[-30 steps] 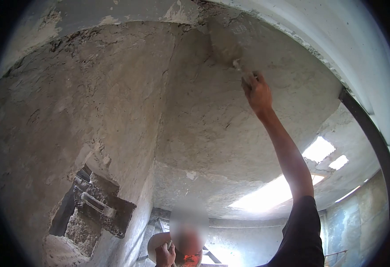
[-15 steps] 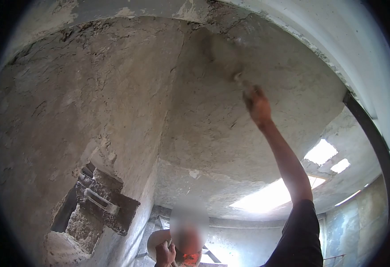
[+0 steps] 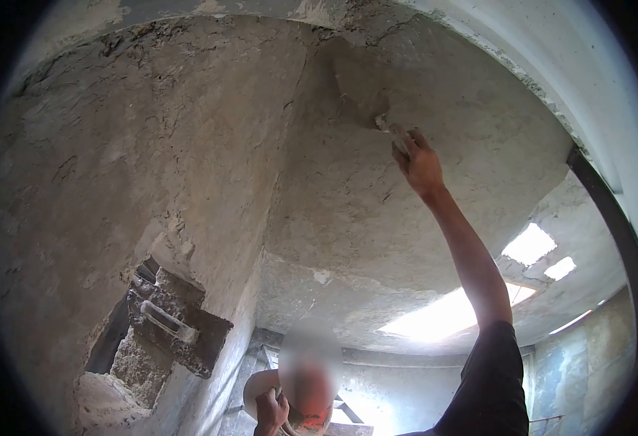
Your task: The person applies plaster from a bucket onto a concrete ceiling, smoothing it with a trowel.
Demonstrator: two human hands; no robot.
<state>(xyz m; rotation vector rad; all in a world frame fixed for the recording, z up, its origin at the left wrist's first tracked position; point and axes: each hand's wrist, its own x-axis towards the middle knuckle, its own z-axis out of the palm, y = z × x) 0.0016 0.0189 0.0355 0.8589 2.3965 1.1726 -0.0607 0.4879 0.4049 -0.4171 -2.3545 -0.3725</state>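
My right hand [image 3: 422, 168] reaches up with the arm stretched, its fingers wrapped round the handle of a plastering trowel [image 3: 362, 91]. The trowel's dark, mortar-smeared blade lies against or very close to the upper plastered surface [image 3: 348, 189], near the corner. Low in the view, my left hand [image 3: 271, 408] is closed on the edge of a round, pale thing [image 3: 259, 385] whose kind I cannot make out. Beside it is an orange thing [image 3: 315, 396], partly hidden by a blurred patch.
A second trowel [image 3: 170, 323] with a pale handle rests at a rough hole in the left wall [image 3: 151, 145]. A dark beam [image 3: 610, 218] curves down the right side. Bright openings [image 3: 435, 316] light the far ceiling. A pale curved edge [image 3: 580, 65] borders the top right.
The trowel and right hand were smeared by motion and now show sharply, with the blade's edge plainer. The hand has stayed at nearly the same spot. The view has shifted slightly.
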